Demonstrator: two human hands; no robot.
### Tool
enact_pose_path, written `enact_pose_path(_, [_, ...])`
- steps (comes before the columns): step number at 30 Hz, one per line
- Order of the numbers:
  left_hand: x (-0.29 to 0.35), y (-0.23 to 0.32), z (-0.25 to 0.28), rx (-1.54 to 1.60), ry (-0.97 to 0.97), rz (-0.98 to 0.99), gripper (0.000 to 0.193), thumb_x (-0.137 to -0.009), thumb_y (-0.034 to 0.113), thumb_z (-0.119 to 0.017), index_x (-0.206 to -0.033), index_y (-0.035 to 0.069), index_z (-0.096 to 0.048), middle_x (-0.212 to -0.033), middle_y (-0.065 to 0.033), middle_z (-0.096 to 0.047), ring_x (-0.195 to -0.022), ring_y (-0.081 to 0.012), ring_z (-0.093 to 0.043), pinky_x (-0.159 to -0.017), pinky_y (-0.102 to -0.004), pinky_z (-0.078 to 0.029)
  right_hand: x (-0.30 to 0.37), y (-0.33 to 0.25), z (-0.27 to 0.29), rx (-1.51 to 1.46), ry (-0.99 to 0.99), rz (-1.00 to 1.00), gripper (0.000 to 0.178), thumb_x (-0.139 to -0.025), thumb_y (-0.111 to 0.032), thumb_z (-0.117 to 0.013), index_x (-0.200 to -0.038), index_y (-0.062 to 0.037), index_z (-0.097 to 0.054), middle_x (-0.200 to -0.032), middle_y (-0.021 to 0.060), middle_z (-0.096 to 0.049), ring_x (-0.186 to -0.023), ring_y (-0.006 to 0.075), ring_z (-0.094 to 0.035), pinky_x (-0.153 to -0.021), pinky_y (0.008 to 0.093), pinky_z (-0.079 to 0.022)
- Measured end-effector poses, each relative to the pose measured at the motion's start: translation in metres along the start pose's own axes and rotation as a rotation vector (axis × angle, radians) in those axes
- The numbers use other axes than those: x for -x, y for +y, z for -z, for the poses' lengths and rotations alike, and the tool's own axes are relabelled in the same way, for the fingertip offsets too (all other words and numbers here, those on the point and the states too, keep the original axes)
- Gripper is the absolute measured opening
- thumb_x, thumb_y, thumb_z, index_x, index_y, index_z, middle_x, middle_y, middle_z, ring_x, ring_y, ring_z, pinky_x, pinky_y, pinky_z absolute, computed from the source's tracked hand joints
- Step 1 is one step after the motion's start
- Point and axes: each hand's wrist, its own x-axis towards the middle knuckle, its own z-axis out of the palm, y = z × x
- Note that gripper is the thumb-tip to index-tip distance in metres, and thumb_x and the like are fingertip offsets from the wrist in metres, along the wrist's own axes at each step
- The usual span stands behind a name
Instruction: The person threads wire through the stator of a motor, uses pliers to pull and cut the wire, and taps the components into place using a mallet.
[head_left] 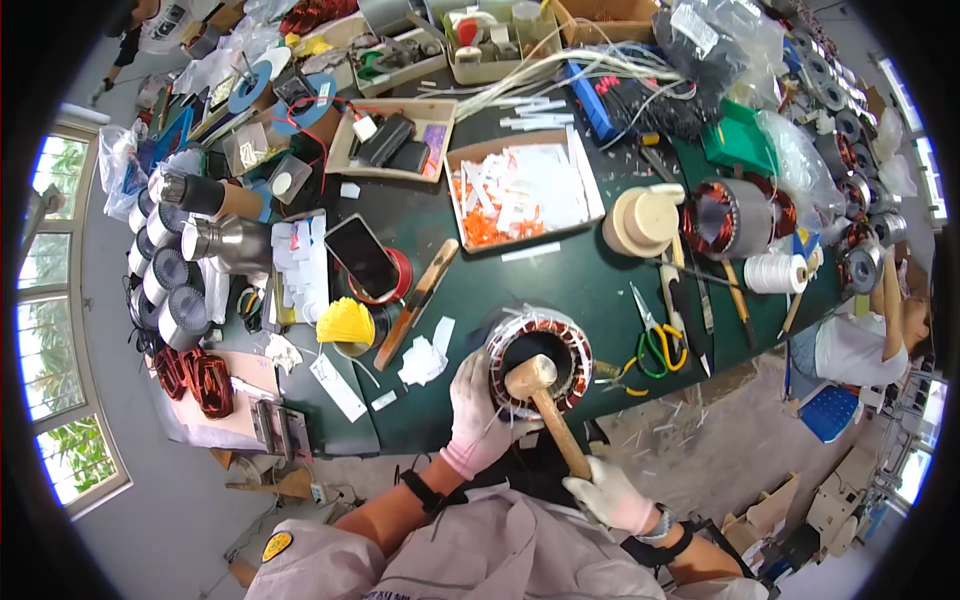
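Note:
A motor stator (574,352) with copper windings and white lacing stands at the front edge of the green table. My left hand (472,415), in a white and pink glove, grips the stator's left side, its fingers partly hidden. The handle of a wooden mallet (558,425) is wrapped by my gloved right hand (612,497). The mallet's head lies over the stator's opening and near rim; whether it touches cannot be made out. Right of the stator lie green-handled scissors (655,345) and yellow-handled pliers (622,378).
A wooden stick (418,305), white paper pieces (425,362) and a yellow paper bundle (346,322) lie left. Behind is a box of white and orange strips (520,190). Another stator (735,218) and a white string spool (775,273) stand right. A person (860,345) is at far right.

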Motion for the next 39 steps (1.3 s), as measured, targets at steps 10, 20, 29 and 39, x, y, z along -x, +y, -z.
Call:
enact_pose_path(10, [0.006,0.002,0.010,-0.120,0.045,-0.040,0.106,-0.067,0.034,-0.094,-0.151,-0.003,-0.042,-0.145,-0.0247,-0.054,-0.138,-0.0447,-0.050,-0.117,-0.0551,-0.038,-0.012,-0.006,-0.007,-0.348,-0.058,-0.173,0.023,-0.104,-0.023,-0.065,-0.102,-0.0007,-0.058,-0.069,0.0015,-0.062,-0.052,0.0098,-0.059,-0.046,0.0283,-0.045])
enact_pose_path(20, [-0.019,-0.004,0.045,-0.005,-0.185,-0.078,0.122,-0.062,0.061,-0.095,-0.153,-0.004,-0.045,-0.148,-0.0260,-0.057,-0.141,-0.0430,-0.053,-0.120,-0.0506,-0.040,-0.060,0.038,0.103,0.456,0.404,0.019,0.040,-0.094,-0.035,-0.080,-0.094,0.0011,-0.061,-0.073,0.0235,-0.068,-0.072,0.0431,-0.071,-0.064,0.0478,-0.054])
enact_pose_path(29, [-0.020,0.027,0.039,-0.037,-0.120,-0.022,0.111,-0.064,0.046,-0.096,-0.151,-0.001,-0.046,-0.150,-0.0254,-0.055,-0.143,-0.0453,-0.049,-0.119,-0.0505,-0.040,-0.155,-0.033,0.177,0.955,0.820,0.536,0.067,-0.081,-0.034,-0.088,-0.135,-0.0038,-0.061,-0.128,0.0213,-0.065,-0.118,0.0425,-0.061,-0.097,0.0479,-0.054])
enact_pose_path(39, [-0.024,-0.003,-0.036,0.599,0.518,0.450,0.050,-0.101,0.002,-0.061,-0.148,-0.002,-0.046,-0.137,-0.0147,-0.056,-0.118,-0.0224,-0.059,-0.105,-0.0350,-0.049,-0.210,-0.085,0.216,0.986,0.737,0.558,0.074,-0.075,-0.029,-0.092,-0.135,-0.0052,-0.054,-0.125,0.0266,-0.058,-0.118,0.0461,-0.060,-0.099,0.0507,-0.054])
